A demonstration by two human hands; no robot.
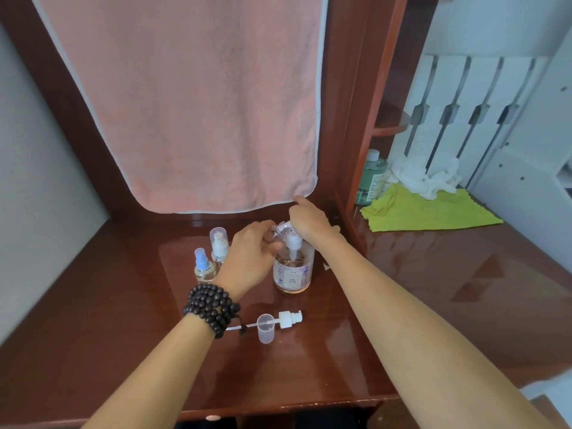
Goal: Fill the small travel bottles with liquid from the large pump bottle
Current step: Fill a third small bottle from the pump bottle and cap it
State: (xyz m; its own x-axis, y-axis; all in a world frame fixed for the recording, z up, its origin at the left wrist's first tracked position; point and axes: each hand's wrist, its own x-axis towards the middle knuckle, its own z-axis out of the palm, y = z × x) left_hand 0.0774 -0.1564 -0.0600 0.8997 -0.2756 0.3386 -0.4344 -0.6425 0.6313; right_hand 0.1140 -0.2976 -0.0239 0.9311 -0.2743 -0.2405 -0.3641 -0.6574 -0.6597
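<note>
Head view: a tilted travel bottle (280, 229) is gripped by the left hand (250, 258). The pump bottle (292, 270) is pressed by the right hand (309, 219), fingers curled over its head. The neck is best kept under the spout.

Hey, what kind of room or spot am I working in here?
Probably a bedroom or dorm dressing table, not a bathroom. A glossy wooden desk with a side shelf holds toiletry bottles: a pump bottle and small spray bottles. A pink towel hangs over its back.
</note>
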